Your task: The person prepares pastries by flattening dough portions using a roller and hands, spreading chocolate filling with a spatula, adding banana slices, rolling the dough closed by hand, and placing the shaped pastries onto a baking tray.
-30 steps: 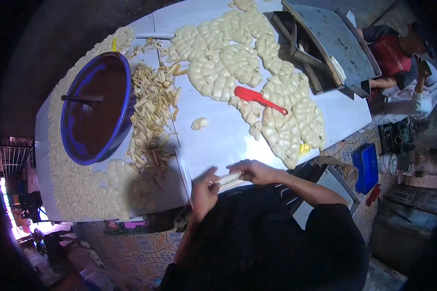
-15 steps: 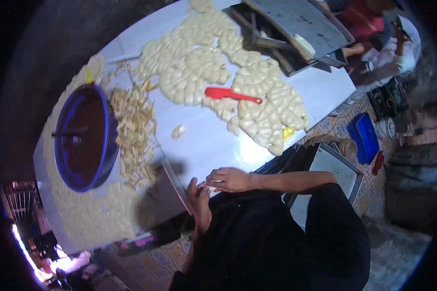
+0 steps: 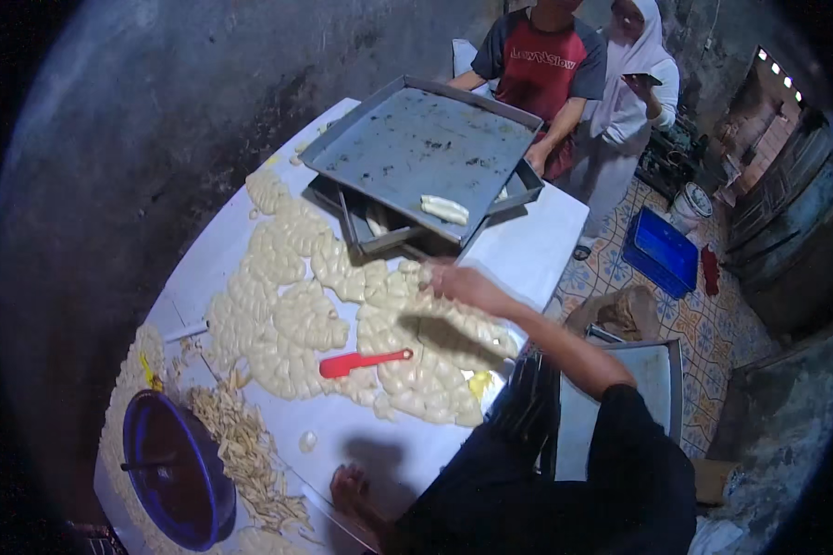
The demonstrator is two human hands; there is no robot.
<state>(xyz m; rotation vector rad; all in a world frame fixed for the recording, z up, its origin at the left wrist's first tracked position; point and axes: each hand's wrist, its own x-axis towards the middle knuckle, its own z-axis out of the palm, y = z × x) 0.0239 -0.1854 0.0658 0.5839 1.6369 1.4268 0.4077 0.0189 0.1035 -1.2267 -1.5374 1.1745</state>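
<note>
My right hand [image 3: 467, 285] reaches out over the far part of a wide spread of pale dough pieces [image 3: 278, 254], close to the near corner of a metal baking tray [image 3: 416, 139]. Its fingers are drawn together and slightly smeared; what they hold is hidden. One pale dough roll [image 3: 444, 209] lies on that tray. Down by the table's near edge is my left hand [image 3: 350, 488], fingers loosely bent and apart, with nothing visible in it. A red spatula [image 3: 366, 362] rests on the dough. A small dough bit [image 3: 307, 441] sits alone on the white table [image 3: 426, 453].
A dark blue basin [image 3: 178, 472] with dark contents stands at left, beside a heap of pale strips [image 3: 241, 435]. More trays lie beneath the top one. Two people [image 3: 546, 69] stand beyond the table. At right are a low tray [image 3: 620, 398] and a blue crate [image 3: 662, 252].
My right hand has left my left hand at the table edge and stretched away toward the trays. The left hand stays near the edge. The view has tilted up, showing more of the people.
</note>
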